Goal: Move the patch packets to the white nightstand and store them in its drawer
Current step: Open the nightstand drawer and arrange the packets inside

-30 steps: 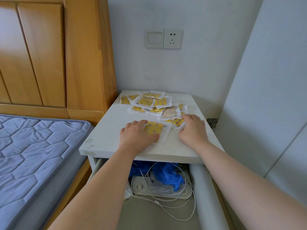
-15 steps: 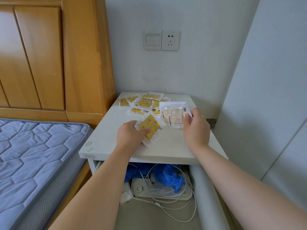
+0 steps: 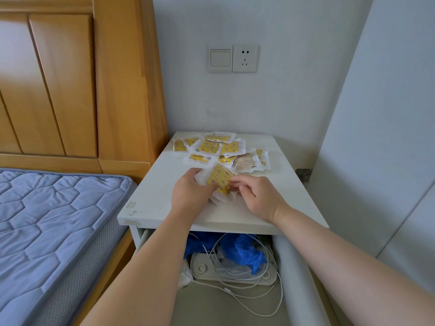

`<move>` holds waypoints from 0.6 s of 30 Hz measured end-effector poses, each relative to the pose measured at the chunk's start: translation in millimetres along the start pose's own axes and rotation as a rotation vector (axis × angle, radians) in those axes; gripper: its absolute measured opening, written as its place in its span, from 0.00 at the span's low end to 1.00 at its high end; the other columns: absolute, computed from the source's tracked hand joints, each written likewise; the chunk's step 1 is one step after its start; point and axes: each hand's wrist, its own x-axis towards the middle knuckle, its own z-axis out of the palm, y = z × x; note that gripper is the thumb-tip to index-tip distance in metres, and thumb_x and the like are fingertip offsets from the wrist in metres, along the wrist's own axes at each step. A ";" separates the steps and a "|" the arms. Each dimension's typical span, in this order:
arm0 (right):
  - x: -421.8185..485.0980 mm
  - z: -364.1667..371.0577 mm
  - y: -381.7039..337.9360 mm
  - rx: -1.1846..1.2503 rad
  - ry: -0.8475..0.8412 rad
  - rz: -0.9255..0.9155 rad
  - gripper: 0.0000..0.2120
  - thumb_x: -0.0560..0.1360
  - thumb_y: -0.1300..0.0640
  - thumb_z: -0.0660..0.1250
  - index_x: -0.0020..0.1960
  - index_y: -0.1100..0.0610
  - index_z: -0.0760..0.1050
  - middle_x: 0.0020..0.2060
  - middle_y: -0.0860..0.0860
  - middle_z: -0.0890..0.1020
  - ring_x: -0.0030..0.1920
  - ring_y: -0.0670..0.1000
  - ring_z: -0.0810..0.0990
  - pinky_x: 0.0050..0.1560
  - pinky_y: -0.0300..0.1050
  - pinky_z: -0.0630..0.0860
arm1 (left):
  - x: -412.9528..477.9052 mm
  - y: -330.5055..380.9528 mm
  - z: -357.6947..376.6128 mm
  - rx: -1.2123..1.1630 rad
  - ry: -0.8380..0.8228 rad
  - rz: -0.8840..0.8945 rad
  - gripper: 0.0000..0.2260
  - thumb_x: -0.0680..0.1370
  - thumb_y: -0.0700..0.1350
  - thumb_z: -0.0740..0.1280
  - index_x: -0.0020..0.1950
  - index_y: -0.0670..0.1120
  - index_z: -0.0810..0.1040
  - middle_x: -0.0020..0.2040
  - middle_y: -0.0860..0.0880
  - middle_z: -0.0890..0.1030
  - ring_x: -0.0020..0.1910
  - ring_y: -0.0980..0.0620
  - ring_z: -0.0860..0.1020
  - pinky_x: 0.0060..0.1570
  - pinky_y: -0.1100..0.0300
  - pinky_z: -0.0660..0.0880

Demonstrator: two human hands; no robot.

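Note:
Several yellow-and-white patch packets (image 3: pixel 213 149) lie scattered at the back of the white nightstand's top (image 3: pixel 277 184). Above the top's middle, my left hand (image 3: pixel 190 196) grips a small stack of packets (image 3: pixel 219 178), yellow face up and tilted. My right hand (image 3: pixel 256 196) pinches the stack's right edge with thumb and fingers. One packet lying back side up (image 3: pixel 246 164) rests just beyond the hands. Below, the nightstand's drawer (image 3: pixel 294 267) stands pulled out.
The open drawer holds a blue plastic bag (image 3: pixel 242 251), a white power strip (image 3: pixel 233 274) and tangled white cables (image 3: pixel 254 300). A blue mattress (image 3: pixel 51 227) and wooden headboard (image 3: pixel 70 85) are on the left. A white panel (image 3: pixel 388 137) rises on the right, a wall socket (image 3: pixel 233 58) behind.
Both hands lifted packets off the top and came together. The packet held by my right hand now lies with the one in my left, forming one stack held by both.

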 end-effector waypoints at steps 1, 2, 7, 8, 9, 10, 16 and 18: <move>-0.5 -0.1 -0.9 0.014 0.025 0.003 0.18 0.78 0.65 0.55 0.64 0.60 0.75 0.56 0.53 0.82 0.57 0.48 0.80 0.60 0.45 0.75 | 0.0 -0.7 0.2 0.011 0.004 0.009 0.18 0.74 0.46 0.71 0.63 0.51 0.74 0.49 0.55 0.75 0.48 0.55 0.73 0.43 0.64 0.67; -0.3 -0.5 -1.1 0.010 0.088 0.011 0.18 0.78 0.66 0.55 0.64 0.60 0.75 0.57 0.53 0.82 0.58 0.49 0.80 0.60 0.45 0.75 | 0.1 -1.0 0.2 0.011 0.009 0.010 0.19 0.74 0.44 0.71 0.64 0.51 0.73 0.50 0.55 0.75 0.48 0.55 0.73 0.42 0.64 0.67; 17.7 -9.3 12.6 -0.276 0.362 0.266 0.25 0.73 0.70 0.57 0.69 0.58 0.68 0.68 0.54 0.71 0.68 0.53 0.67 0.63 0.40 0.64 | -1.2 0.0 -0.9 -0.073 0.081 -0.013 0.17 0.77 0.42 0.68 0.65 0.50 0.72 0.55 0.52 0.77 0.48 0.55 0.73 0.33 0.70 0.66; 22.3 -9.6 18.3 -0.374 0.307 0.326 0.27 0.73 0.70 0.57 0.71 0.59 0.65 0.72 0.55 0.65 0.71 0.54 0.63 0.67 0.43 0.61 | -2.1 0.4 -1.1 -0.088 0.097 -0.025 0.17 0.78 0.42 0.67 0.65 0.50 0.72 0.56 0.51 0.77 0.48 0.55 0.73 0.33 0.71 0.65; 26.6 -9.7 22.9 -0.458 0.245 0.376 0.28 0.73 0.69 0.58 0.73 0.59 0.62 0.74 0.56 0.60 0.73 0.56 0.58 0.69 0.46 0.59 | -2.7 0.6 -1.3 -0.102 0.109 -0.036 0.16 0.78 0.42 0.67 0.65 0.51 0.71 0.57 0.51 0.77 0.48 0.55 0.73 0.32 0.71 0.65; 31.0 -10.0 27.6 -0.510 0.195 0.410 0.29 0.73 0.68 0.58 0.74 0.58 0.60 0.76 0.56 0.55 0.74 0.57 0.56 0.71 0.48 0.58 | -3.1 0.6 -1.3 -0.111 0.116 -0.045 0.16 0.78 0.42 0.66 0.65 0.51 0.71 0.58 0.51 0.78 0.48 0.55 0.73 0.32 0.71 0.65; 53.9 -12.9 53.7 -0.442 0.159 0.480 0.23 0.77 0.65 0.56 0.70 0.53 0.69 0.76 0.54 0.58 0.72 0.56 0.60 0.62 0.51 0.68 | 0.4 -1.0 0.7 -0.101 0.134 -0.057 0.15 0.79 0.42 0.65 0.65 0.52 0.71 0.59 0.51 0.78 0.49 0.55 0.74 0.32 0.70 0.67; 56.3 -13.9 57.4 -0.430 0.198 0.504 0.18 0.77 0.62 0.58 0.65 0.57 0.75 0.65 0.58 0.73 0.63 0.59 0.71 0.55 0.49 0.71 | 1.7 -2.4 1.4 -0.104 0.137 -0.049 0.15 0.79 0.42 0.65 0.64 0.52 0.72 0.57 0.52 0.78 0.48 0.55 0.74 0.32 0.69 0.67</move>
